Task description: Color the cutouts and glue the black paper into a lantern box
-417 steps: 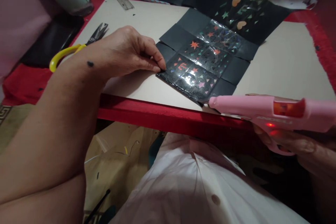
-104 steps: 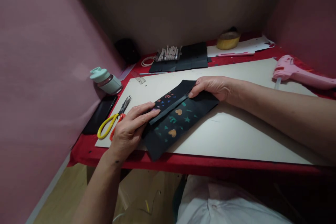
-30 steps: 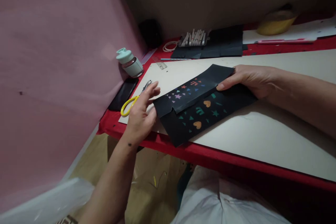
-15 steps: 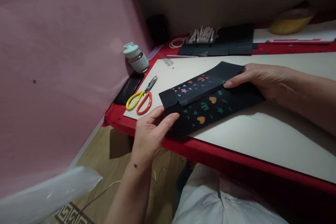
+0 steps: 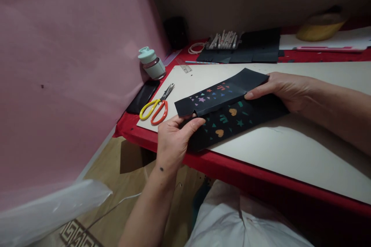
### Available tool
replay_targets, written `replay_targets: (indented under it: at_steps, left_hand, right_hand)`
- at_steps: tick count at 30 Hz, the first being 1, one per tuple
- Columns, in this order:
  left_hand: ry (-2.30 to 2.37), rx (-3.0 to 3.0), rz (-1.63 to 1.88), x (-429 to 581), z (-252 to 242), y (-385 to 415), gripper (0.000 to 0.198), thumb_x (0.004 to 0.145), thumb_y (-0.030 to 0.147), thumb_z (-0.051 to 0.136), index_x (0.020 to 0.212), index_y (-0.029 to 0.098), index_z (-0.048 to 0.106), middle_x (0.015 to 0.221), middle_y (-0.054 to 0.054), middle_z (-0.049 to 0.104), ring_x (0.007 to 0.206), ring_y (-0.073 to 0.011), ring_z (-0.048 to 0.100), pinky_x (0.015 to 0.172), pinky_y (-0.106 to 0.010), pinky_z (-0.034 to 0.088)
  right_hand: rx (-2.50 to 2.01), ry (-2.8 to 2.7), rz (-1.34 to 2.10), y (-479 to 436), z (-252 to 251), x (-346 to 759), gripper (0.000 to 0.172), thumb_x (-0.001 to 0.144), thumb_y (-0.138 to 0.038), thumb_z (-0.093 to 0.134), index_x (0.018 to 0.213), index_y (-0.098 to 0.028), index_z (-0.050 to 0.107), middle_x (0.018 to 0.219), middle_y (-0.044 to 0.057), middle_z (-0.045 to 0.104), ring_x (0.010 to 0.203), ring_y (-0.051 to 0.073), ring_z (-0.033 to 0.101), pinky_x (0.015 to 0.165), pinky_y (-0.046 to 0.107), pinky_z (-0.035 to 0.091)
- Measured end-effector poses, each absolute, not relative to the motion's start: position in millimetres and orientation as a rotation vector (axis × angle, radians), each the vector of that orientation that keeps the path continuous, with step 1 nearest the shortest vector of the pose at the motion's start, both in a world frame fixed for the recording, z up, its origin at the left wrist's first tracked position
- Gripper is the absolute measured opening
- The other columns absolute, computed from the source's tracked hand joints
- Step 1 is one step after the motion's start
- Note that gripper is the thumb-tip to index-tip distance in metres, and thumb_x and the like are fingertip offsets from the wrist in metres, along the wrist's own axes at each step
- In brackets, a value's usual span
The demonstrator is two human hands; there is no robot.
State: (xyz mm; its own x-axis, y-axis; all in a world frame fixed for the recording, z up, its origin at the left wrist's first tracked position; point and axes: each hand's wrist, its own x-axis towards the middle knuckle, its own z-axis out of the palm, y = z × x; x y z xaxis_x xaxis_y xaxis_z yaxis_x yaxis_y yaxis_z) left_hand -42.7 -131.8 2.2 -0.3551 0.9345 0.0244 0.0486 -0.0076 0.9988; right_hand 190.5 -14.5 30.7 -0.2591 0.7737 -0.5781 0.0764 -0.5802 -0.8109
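Observation:
A folded black paper sheet [image 5: 228, 100] with small coloured stars, hearts and triangles lies on a beige board [image 5: 290, 142]. My left hand [image 5: 175, 139] pinches its near left corner, thumb on top and fingers beneath. My right hand [image 5: 282, 88] grips the far right end, fingertips pressing on the fold of the upper flap. The upper flap stands slightly raised over the lower layer.
Yellow and orange scissors [image 5: 156, 106] lie left of the paper, beside a dark phone [image 5: 142, 96] and a mint-capped jar [image 5: 152, 63]. At the back are glue sticks [image 5: 224, 40], more black paper [image 5: 255, 48] and a yellow tape roll [image 5: 320, 29]. A pink wall stands close on the left.
My left hand came down from above the scissors to the sheet's near left corner and closed on it. My right hand has stayed on the fold.

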Motion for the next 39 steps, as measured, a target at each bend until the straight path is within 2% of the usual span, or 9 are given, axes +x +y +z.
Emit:
replay_targets:
  at_steps: [6, 9, 13, 17, 19, 24, 30, 36, 39]
  left_hand:
    - [1.381, 0.931, 1.435, -44, -1, -129, 0.027, 0.065, 0.036, 0.093, 0.084, 0.021, 0.082, 0.084, -0.001, 0.080, 0.075, -0.0161, 0.072, 0.071, -0.025, 0.060]
    - [1.299, 0.929, 1.360, -50, 1, -130, 0.032, 0.063, 0.029, 0.093, 0.091, 0.020, 0.082, 0.090, -0.003, 0.081, 0.078, -0.0181, 0.074, 0.073, -0.027, 0.061]
    - [1.326, 0.937, 1.313, -54, 0, -130, 0.035, 0.064, 0.031, 0.092, 0.096, 0.019, 0.081, 0.087, -0.004, 0.080, 0.072, -0.0202, 0.073, 0.063, -0.029, 0.061]
    - [1.272, 1.091, 1.548, -50, -7, -126, 0.028, 0.072, 0.028, 0.086, 0.098, 0.023, 0.078, 0.100, -0.001, 0.079, 0.092, -0.0197, 0.073, 0.082, -0.030, 0.061]
    - [1.332, 1.198, 1.654, -47, -9, -126, 0.021, 0.073, 0.025, 0.086, 0.092, 0.025, 0.076, 0.098, 0.002, 0.078, 0.095, -0.0176, 0.072, 0.084, -0.027, 0.059]
    - [1.573, 1.284, 1.559, -45, 0, -129, 0.008, 0.079, 0.029, 0.079, 0.086, 0.026, 0.080, 0.089, 0.003, 0.078, 0.087, -0.0183, 0.070, 0.078, -0.029, 0.058]
    - [1.569, 1.311, 1.515, -43, 11, -125, 0.020, 0.084, 0.043, 0.076, 0.086, 0.024, 0.080, 0.086, 0.002, 0.078, 0.083, -0.0171, 0.068, 0.073, -0.025, 0.056]
    - [1.649, 1.325, 1.574, -41, 10, -116, 0.018, 0.081, 0.036, 0.079, 0.076, 0.019, 0.074, 0.074, 0.003, 0.070, 0.070, -0.0117, 0.060, 0.066, -0.020, 0.049]
    - [1.554, 1.286, 1.635, -42, 8, -114, 0.016, 0.078, 0.031, 0.081, 0.083, 0.020, 0.072, 0.076, 0.003, 0.070, 0.072, -0.0117, 0.062, 0.068, -0.020, 0.051]
  right_hand:
    - [-1.485, -1.045, 1.894, -15, 32, 192, 0.026, 0.070, -0.003, 0.072, 0.093, -0.014, 0.075, 0.078, 0.013, 0.079, 0.060, 0.026, 0.074, 0.059, 0.036, 0.061]
    - [-1.492, -1.035, 1.908, -16, 33, 191, 0.022, 0.073, -0.003, 0.069, 0.092, -0.012, 0.075, 0.076, 0.014, 0.079, 0.059, 0.026, 0.074, 0.058, 0.036, 0.061]
    - [-1.508, -1.016, 1.891, -17, 35, 189, 0.021, 0.075, -0.001, 0.066, 0.092, -0.011, 0.074, 0.075, 0.014, 0.079, 0.058, 0.025, 0.073, 0.060, 0.037, 0.062]
    - [-1.527, -1.013, 1.862, -16, 34, 189, 0.024, 0.076, 0.000, 0.065, 0.094, -0.012, 0.075, 0.075, 0.014, 0.079, 0.057, 0.024, 0.073, 0.068, 0.040, 0.064]
    - [-1.529, -1.006, 1.877, -15, 34, 189, 0.025, 0.076, 0.000, 0.065, 0.095, -0.013, 0.075, 0.076, 0.013, 0.079, 0.058, 0.024, 0.073, 0.070, 0.041, 0.064]
    - [-1.504, -0.984, 1.877, -15, 33, 189, 0.025, 0.076, 0.000, 0.065, 0.095, -0.012, 0.076, 0.073, 0.013, 0.078, 0.058, 0.024, 0.074, 0.065, 0.037, 0.063]
    - [-1.452, -0.996, 1.897, -16, 31, 189, 0.023, 0.073, 0.002, 0.068, 0.089, -0.012, 0.076, 0.075, 0.013, 0.079, 0.061, 0.025, 0.075, 0.063, 0.036, 0.063]
    - [-1.402, -1.010, 1.872, -18, 32, 189, 0.025, 0.073, 0.002, 0.068, 0.094, -0.011, 0.076, 0.077, 0.012, 0.080, 0.064, 0.022, 0.075, 0.066, 0.031, 0.063]
    - [-1.377, -0.982, 1.895, -17, 30, 188, 0.026, 0.072, 0.003, 0.068, 0.092, -0.011, 0.076, 0.071, 0.010, 0.079, 0.060, 0.022, 0.075, 0.061, 0.031, 0.064]
